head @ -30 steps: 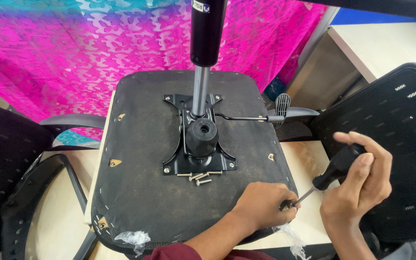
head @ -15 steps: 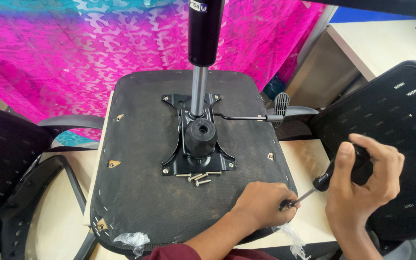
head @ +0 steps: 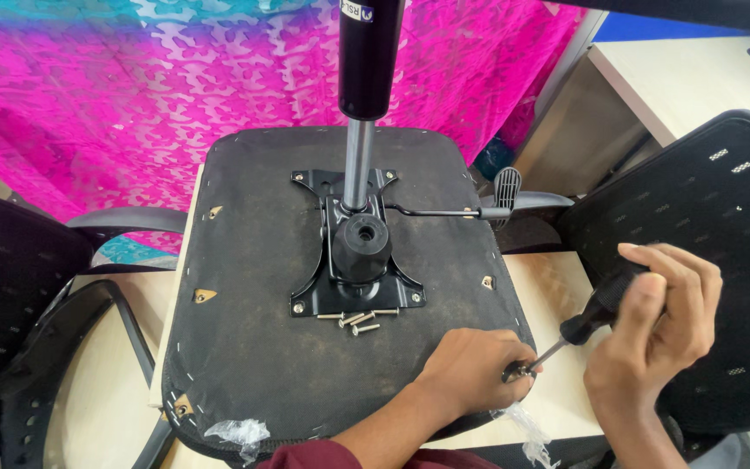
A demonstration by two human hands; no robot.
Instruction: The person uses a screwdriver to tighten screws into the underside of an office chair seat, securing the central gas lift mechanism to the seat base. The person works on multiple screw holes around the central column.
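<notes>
An upturned black chair seat (head: pixel 253 347) lies on a wooden table, its metal mechanism plate (head: pixel 353 260) and gas cylinder (head: pixel 365 61) pointing up. Several loose screws (head: pixel 359 320) lie just below the plate. My right hand (head: pixel 661 317) grips the black handle of a screwdriver (head: pixel 579 330), whose tip meets the seat's near right edge. My left hand (head: pixel 470 369) rests on that edge, fingers pinching at the screwdriver tip.
A black mesh chair back (head: pixel 713 226) stands to the right and a black armrest frame (head: pixel 54 347) to the left. The seat's adjustment lever (head: pixel 479 208) sticks out right. Pink patterned cloth (head: pixel 132 87) hangs behind. A pale desk (head: pixel 696 78) is at the back right.
My right hand has shifted its grip on the screwdriver handle, turning it, while the left hand stayed at the tip on the seat edge.
</notes>
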